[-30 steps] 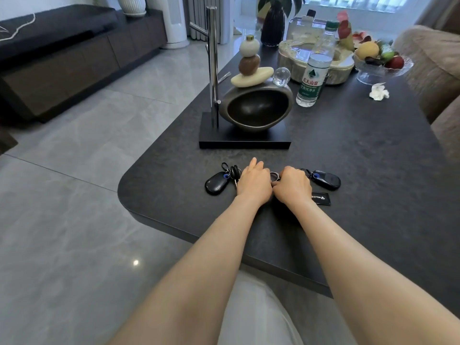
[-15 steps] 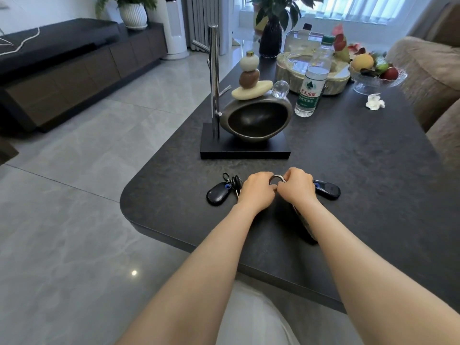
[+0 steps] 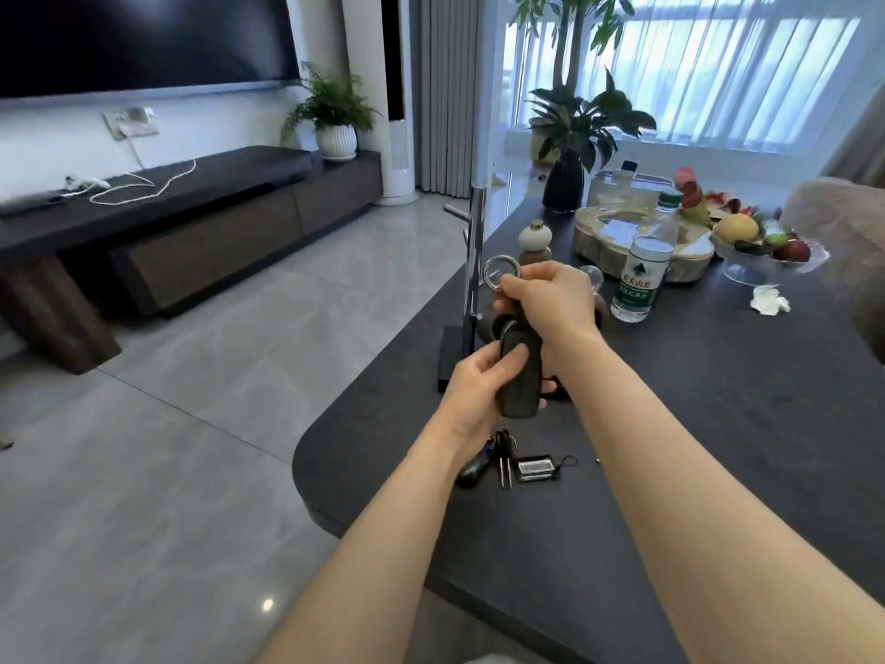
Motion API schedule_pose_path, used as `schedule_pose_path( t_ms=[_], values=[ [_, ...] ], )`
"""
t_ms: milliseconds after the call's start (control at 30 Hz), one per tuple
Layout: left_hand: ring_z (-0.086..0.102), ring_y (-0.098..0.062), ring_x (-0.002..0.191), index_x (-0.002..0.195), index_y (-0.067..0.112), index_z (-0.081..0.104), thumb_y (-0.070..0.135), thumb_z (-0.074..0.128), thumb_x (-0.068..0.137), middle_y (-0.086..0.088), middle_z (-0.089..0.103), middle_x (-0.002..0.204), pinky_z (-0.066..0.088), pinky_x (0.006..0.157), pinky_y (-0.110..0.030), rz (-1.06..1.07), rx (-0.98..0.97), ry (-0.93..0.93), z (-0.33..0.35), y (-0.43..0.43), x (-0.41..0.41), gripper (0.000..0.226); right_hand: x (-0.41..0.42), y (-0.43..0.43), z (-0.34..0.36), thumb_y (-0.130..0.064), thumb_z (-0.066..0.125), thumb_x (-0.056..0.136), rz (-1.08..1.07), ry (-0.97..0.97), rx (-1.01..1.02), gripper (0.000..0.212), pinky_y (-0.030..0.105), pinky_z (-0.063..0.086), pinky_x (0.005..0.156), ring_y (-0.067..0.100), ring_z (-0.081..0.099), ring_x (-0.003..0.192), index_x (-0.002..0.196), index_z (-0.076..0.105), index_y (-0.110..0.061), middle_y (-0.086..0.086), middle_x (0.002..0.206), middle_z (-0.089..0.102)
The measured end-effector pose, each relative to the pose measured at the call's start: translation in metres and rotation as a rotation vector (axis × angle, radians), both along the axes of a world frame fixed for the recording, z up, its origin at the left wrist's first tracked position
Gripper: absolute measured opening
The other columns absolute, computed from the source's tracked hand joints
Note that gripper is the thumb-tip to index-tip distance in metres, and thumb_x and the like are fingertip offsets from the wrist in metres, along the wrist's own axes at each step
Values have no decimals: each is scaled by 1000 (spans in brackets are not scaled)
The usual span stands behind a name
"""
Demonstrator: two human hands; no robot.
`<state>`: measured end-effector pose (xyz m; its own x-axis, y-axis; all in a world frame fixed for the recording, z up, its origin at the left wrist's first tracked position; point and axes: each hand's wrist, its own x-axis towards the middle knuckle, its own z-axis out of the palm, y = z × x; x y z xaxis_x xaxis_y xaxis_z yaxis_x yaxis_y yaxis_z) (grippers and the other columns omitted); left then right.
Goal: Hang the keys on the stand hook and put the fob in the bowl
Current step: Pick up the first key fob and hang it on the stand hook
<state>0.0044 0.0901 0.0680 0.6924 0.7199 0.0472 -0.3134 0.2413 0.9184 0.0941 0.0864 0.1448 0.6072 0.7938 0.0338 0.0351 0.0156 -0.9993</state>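
**Fob and ring lifted off the table**

Held above the dark, matte stone-look table (image 3: 718, 424): a black oblong fob (image 3: 519, 376), gripped low by the left hand (image 3: 479, 390). Pinched in the closed right hand (image 3: 550, 304): a round, shiny metal ring (image 3: 501, 272), just beside the chrome stand post (image 3: 475, 261). Mostly hidden behind the hands: the bowl (image 3: 491, 328). Left lying near the rounded table corner: keys (image 3: 503, 460) with a dark oval tag and a small rectangular tag (image 3: 535, 468). Clear tabletop to the right; plastic water bottle (image 3: 639, 275) behind.
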Motion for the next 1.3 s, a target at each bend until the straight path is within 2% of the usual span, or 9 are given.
schedule_pose_path(
  t_ms=[133, 333, 600, 800, 867, 933, 1000, 1200, 1300],
  values=[
    [66, -13, 55, 88, 13, 59, 15, 50, 90, 1, 71, 62, 58, 55, -27, 90, 96, 10, 16, 28, -13, 9, -12, 24, 21, -3, 58, 81, 50, 88, 85, 14, 23, 51, 54, 12, 59, 50, 71, 54, -10, 6, 64, 61],
    [57, -14, 38, 83, 14, 50, 20, 42, 94, -2, 66, 50, 48, 38, -20, 205, 119, 4, 33, 72, -22, 15, -13, 68, 33, -6, 60, 81, 36, 98, 111, 18, 39, 56, 71, 31, 64, 82, 66, 53, -12, 22, 88, 63],
    [54, -16, 35, 77, 14, 51, 25, 41, 94, -3, 62, 44, 44, 37, -18, 294, 80, 28, 30, 116, -23, 22, -15, 111, 26, -5, 58, 81, -14, 90, 112, 27, 24, 54, 53, 20, 64, 64, 56, 55, -17, 11, 75, 63],
    [54, -16, 33, 77, 12, 51, 25, 42, 93, -4, 62, 43, 42, 33, -18, 278, 49, 67, 15, 130, -18, 23, -7, 124, 5, -1, 55, 73, -120, 27, 81, 35, 39, 59, 65, 21, 61, 51, 41, 54, -17, 10, 57, 60],
    [54, -16, 33, 76, 12, 52, 26, 43, 92, -4, 62, 43, 42, 33, -18, 275, 36, 92, 11, 132, -14, 23, 0, 126, -1, -3, 53, 70, -139, -1, 70, 36, 47, 58, 73, 27, 63, 56, 37, 53, -17, 10, 52, 58],
    [55, -16, 33, 75, 13, 54, 26, 46, 92, -4, 62, 43, 43, 33, -18, 272, 17, 123, 7, 133, -7, 22, 7, 127, -5, -7, 54, 72, -134, -94, 28, 28, 49, 55, 81, 34, 67, 75, 45, 57, -15, 15, 64, 67],
    [57, -16, 35, 74, 15, 56, 26, 49, 91, -5, 62, 45, 47, 36, -19, 267, -11, 160, 1, 133, 0, 21, 15, 126, -10, -14, 56, 76, -92, -186, -14, 21, 47, 53, 87, 34, 67, 89, 56, 60, -14, 18, 80, 72],
    [59, -18, 62, 87, 20, 58, 22, 51, 90, -4, 62, 75, 57, 50, -25, 274, -144, 176, -21, 134, 10, 8, 45, 69, -56, -12, 58, 81, 40, -272, -62, 16, 18, 54, 55, 8, 64, 54, 67, 65, -17, -2, 61, 64],
    [55, -20, 70, 88, 16, 58, 14, 47, 92, -7, 58, 81, 58, 54, -25, 283, -222, 96, -27, 128, 13, 12, 61, 31, -96, -8, 61, 78, 83, -359, -275, 12, 15, 53, 56, 6, 62, 52, 81, 72, -9, 1, 61, 67]
  ],
)
